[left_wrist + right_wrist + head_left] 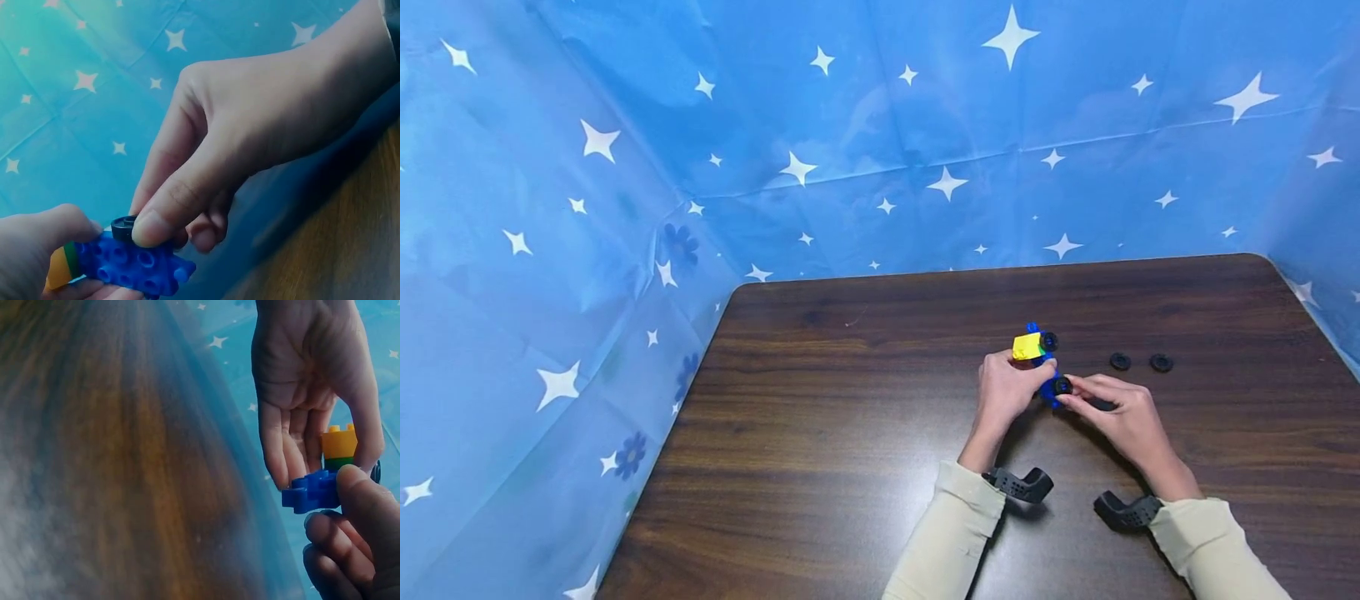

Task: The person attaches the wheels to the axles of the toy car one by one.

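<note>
My left hand (pixel 1004 389) grips a small toy car of building bricks, thumb on one side and fingers on the other. Its blue base (pixel 125 264) shows rows of hollow studs underneath in the left wrist view. On the base sit a green brick (pixel 338 463) and a yellow brick (pixel 1027 347). One black wheel (pixel 1049 341) is at the car's far end. At the near end, my right hand (pixel 1126 414) pinches another black wheel (pixel 123 228) between thumb and fingers, against the side of the base.
Two loose black wheels, one (pixel 1120 361) nearer the car and one (pixel 1161 362) further right, lie on the dark wooden table (pixel 820 400). A blue star-patterned cloth (pixel 880 125) stands behind and along the sides. Black wrist bands (pixel 1024 485) stick out over both cuffs.
</note>
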{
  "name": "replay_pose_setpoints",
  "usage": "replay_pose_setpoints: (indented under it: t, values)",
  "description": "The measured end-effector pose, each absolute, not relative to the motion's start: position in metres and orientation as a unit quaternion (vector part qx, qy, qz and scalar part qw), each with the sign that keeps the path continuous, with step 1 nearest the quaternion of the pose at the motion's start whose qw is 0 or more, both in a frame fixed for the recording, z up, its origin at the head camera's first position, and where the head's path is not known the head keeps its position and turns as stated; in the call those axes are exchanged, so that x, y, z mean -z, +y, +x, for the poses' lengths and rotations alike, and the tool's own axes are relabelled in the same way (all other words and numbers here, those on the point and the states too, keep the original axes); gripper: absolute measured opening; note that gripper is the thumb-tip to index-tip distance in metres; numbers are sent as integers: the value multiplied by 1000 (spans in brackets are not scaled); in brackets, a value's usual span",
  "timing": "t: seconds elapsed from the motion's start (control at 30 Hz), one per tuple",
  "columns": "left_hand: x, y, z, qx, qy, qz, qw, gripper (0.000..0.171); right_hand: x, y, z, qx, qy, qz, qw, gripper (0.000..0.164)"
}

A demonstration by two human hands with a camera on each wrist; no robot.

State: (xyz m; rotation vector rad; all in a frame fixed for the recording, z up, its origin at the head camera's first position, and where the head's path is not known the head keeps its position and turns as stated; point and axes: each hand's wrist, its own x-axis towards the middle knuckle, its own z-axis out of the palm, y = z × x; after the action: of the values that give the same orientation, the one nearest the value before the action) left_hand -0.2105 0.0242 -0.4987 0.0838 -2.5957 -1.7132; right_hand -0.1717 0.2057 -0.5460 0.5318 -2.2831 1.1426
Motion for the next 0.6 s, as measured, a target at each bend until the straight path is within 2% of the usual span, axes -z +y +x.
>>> replay_pose_setpoints:
  t: [0.3,0.6]
  values:
    - [501,25,-213,557,-829,28,-29,40,543,205,-172,-384,-859,196,275,35]
    - [503,32,-210,551,-834,19,4,60,544,207,-174,-389,-849,216,286,35]
